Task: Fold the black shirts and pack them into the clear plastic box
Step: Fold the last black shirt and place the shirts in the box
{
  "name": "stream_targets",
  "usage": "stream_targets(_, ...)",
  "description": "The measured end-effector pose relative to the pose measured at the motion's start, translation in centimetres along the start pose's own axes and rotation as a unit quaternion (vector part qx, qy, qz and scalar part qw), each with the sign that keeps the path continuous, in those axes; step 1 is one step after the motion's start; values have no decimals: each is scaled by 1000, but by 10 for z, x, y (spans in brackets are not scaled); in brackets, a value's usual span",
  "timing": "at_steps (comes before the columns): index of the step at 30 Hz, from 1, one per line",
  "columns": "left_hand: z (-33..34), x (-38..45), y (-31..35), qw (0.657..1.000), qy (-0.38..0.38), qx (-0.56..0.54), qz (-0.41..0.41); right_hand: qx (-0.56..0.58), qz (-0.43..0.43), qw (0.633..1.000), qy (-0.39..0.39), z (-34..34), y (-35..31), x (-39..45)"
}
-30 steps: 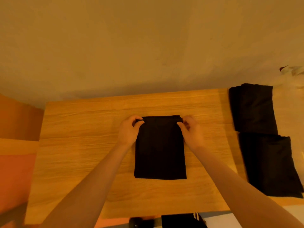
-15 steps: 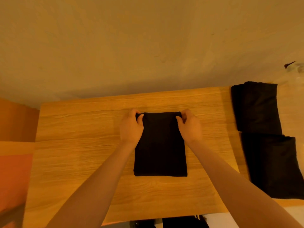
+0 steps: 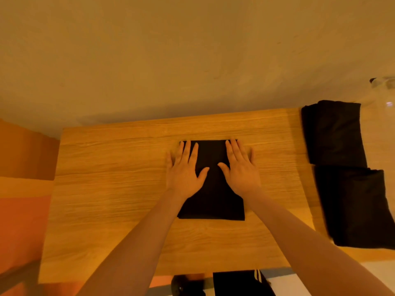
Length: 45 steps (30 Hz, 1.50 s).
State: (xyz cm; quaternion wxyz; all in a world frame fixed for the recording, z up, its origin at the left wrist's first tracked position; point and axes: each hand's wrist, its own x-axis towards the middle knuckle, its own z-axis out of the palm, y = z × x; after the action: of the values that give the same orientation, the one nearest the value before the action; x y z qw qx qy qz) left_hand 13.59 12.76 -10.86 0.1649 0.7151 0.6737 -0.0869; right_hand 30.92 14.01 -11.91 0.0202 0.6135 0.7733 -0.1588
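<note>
- So there's a folded black shirt lying flat on the wooden table, roughly mid-table and closer to the far edge than the near one. It's folded into a neat upright rectangle.
- Left hand is flat on the left half of that shirt, fingers straight and spread, fingertips up at the shirt's far edge. Not grabbing anything, just palm-down on the fabric, with the outer fingers hanging off onto the wood.
- Right hand is doing the mirror image on the right half of the shirt: flat, fingers extended, nothing pinched. The thumbs point toward each other across the middle of the shirt without touching.
- Right of that shirt, well apart from it, two more folded black shirts sit along the table's right end: a far one and a near one, touching each other end to end.
- Past the far one, at the picture's right edge, there's a bit of something clear and shiny. Could be the plastic box, but honestly can't tell from this little sliver.
</note>
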Motion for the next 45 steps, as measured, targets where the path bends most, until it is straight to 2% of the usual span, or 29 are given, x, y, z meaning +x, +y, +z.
stream_targets(3, -10, -6, -9, 999, -21, 1, -33, 11, 60, 998, -29, -9, 4, -6)
stream_targets(5, -11, -24, -16, 1000, 18, 11, 12, 21, 62, 997, -33, -16, 8, -18)
stream_targets(7, -6, -50, -20, 989, 77, 27, 121, 23, -20, 999, 8, -20, 10, -38)
stream_targets(9, 8, -80, -22, 970, 68, 58, 228, -4, -135, 991, 22, -17, 7, -65)
stream_targets(10, 16, -95, -24, 965, 43, 70, 250, -31, -179, 983, 4, -12, 6, -79)
stream_targets(11, 23, -106, -27, 966, 19, 72, 248, -61, -203, 977, -28, -5, 6, -93)
stream_targets(13, 30, -117, -33, 976, -4, 55, 211, -87, -196, 974, -76, 6, 9, -113)
stream_targets(16, 25, -117, -33, 985, 6, 18, 173, -95, -160, 981, -50, 9, 10, -118)
stream_targets(19, 14, -114, -28, 985, 33, -52, 163, -62, -160, 985, 6, 0, 4, -110)
stream_targets(24, 13, -115, -28, 979, 56, -160, 110, 13, -166, 986, -32, -8, 9, -113)
stream_targets(29, 16, -121, -30, 984, 0, -126, 125, 88, -123, 987, -47, -13, 8, -117)
stream_targets(32, 15, -122, -25, 982, 27, -152, 110, 101, -112, 986, -64, -16, 4, -120)
stream_targets(35, 5, -122, -18, 960, 22, -279, 29, 211, -24, 975, -60, -21, 3, -125)
stream_targets(38, -10, -123, -14, 929, -16, -369, -5, 367, 78, 927, 17, -29, 1, -131)
stream_targets(41, -23, -124, -7, 892, -6, -451, -23, 461, 98, 880, 64, -37, -3, -130)
stream_targets(45, -31, -115, 2, 850, 49, -520, -67, 513, 116, 846, 85, -45, -10, -115)
